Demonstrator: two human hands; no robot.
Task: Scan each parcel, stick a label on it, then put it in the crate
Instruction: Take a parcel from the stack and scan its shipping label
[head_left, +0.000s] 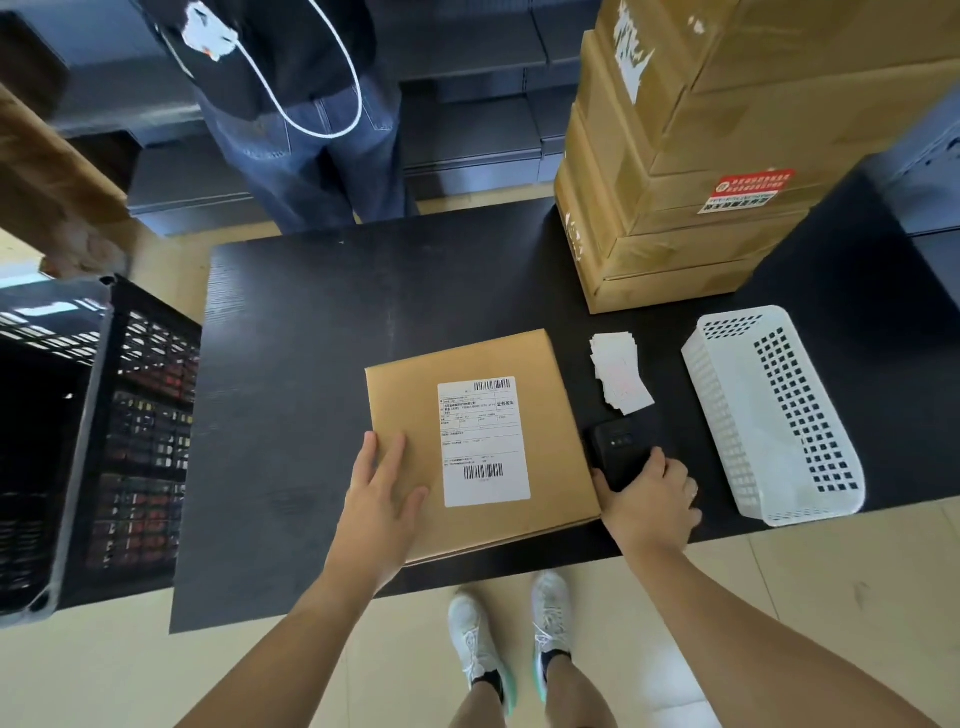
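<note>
Parcel (480, 441) lies near table's (311, 338) front edge, scanner (621, 449) just beside.

Flat left hand (384, 488) on parcel (405, 400) — right hand (654, 501) seemingly grips scanner (618, 452).

A black bench (291, 364) bears a cardboard parcel (550, 415); right of it a scanner (618, 452), loose labels (618, 374), a white basket (769, 415); behind, stacked cartons (675, 208).
</note>
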